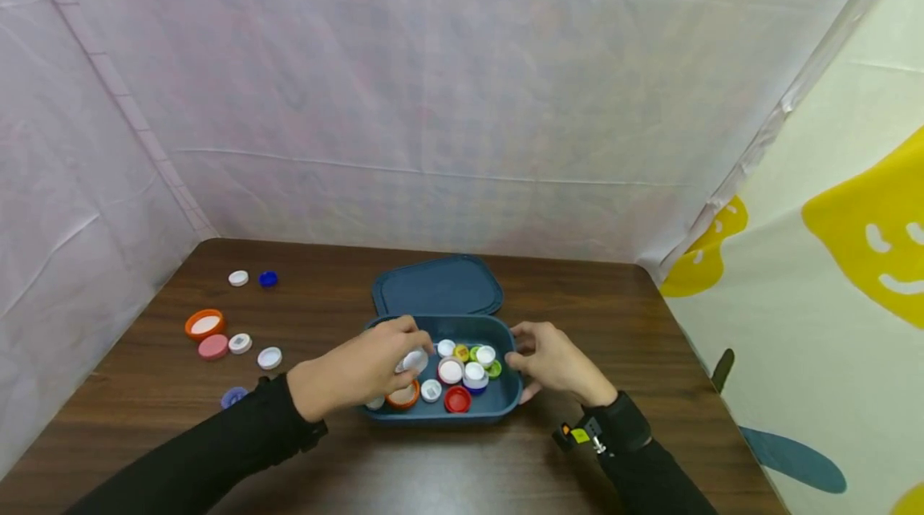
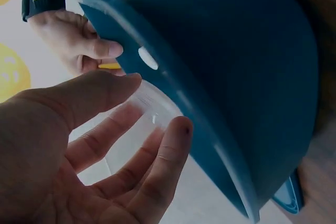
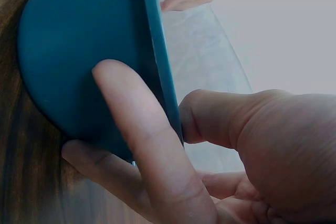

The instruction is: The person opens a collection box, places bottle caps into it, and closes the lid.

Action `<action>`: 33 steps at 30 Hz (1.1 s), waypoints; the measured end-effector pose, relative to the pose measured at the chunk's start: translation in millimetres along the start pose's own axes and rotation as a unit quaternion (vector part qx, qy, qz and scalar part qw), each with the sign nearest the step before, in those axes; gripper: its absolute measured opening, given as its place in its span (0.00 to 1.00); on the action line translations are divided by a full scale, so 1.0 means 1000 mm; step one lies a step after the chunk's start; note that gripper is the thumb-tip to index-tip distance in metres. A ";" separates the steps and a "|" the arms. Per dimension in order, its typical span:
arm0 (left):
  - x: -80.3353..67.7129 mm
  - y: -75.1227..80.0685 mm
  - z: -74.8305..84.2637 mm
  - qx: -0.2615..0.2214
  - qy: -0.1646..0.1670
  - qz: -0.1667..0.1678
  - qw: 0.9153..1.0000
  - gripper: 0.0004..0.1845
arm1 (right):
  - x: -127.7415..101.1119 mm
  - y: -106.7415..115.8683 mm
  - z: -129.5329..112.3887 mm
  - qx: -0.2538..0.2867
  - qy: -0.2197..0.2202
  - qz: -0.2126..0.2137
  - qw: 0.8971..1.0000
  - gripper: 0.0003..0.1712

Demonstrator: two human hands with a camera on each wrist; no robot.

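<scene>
A dark blue-teal plastic box (image 1: pixel 469 417) stands on the table with several bottle caps inside. Over its left half, my left hand (image 1: pixel 368 369) pinches a translucent white cap (image 1: pixel 413 360) between thumb and fingers; the left wrist view shows this clear cap (image 2: pixel 156 109) near the box rim. My right hand (image 1: pixel 557 358) holds the box's right end, thumb on the rim and fingers against the outer wall (image 3: pixel 79 51). Among the caps in the box are a red cap (image 1: pixel 457 399), an orange-rimmed cap (image 1: pixel 404 395) partly under my left hand, and white and green ones.
Behind the box lies its flat blue lid (image 1: pixel 440 288). Left on the wooden table (image 1: pixel 599 306) are an orange cap (image 1: pixel 205 324), a pink cap (image 1: pixel 213 347), a dark blue cap (image 1: pixel 268 279), a purple-blue cap (image 1: pixel 233 396) by my left sleeve, and several white caps. Fabric walls (image 1: pixel 433 98) enclose the table.
</scene>
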State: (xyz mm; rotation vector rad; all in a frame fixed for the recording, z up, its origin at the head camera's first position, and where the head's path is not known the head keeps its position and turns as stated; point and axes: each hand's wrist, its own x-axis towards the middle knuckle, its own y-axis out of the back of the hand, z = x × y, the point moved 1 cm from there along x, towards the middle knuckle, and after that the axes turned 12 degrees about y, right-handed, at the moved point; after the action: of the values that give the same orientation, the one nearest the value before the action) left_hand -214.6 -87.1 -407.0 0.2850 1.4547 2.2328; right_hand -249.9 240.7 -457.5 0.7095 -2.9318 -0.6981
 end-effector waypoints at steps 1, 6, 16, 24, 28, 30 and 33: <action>0.000 -0.001 0.000 0.003 -0.003 -0.004 1.000 0.18 | 0.000 0.000 0.000 0.000 0.000 -0.001 1.000 0.30; -0.001 -0.004 0.002 0.009 -0.004 -0.006 1.000 0.21 | 0.000 0.001 0.000 0.006 0.004 -0.006 1.000 0.30; -0.001 -0.002 -0.003 0.017 0.004 0.022 1.000 0.20 | -0.001 0.002 -0.001 0.006 0.003 -0.006 1.000 0.29; 0.002 0.005 -0.007 0.022 0.034 0.040 0.998 0.18 | -0.001 0.000 -0.002 0.000 0.000 -0.001 1.000 0.30; 0.003 0.010 -0.015 0.026 0.049 0.055 0.997 0.17 | 0.000 0.001 0.000 0.001 -0.001 -0.001 1.000 0.30; 0.003 0.013 -0.020 0.028 0.056 0.064 0.996 0.17 | 0.000 0.001 0.001 0.002 -0.001 -0.002 1.000 0.30; 0.004 0.018 -0.030 0.021 0.065 0.076 0.995 0.17 | 0.000 0.001 0.002 0.004 -0.001 -0.002 1.000 0.31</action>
State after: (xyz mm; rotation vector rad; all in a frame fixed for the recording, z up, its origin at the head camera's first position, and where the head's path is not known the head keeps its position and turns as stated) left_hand -235.6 -115.6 -403.8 0.2783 1.5972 2.3832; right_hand -250.8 241.9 -458.8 0.7170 -2.9383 -0.6876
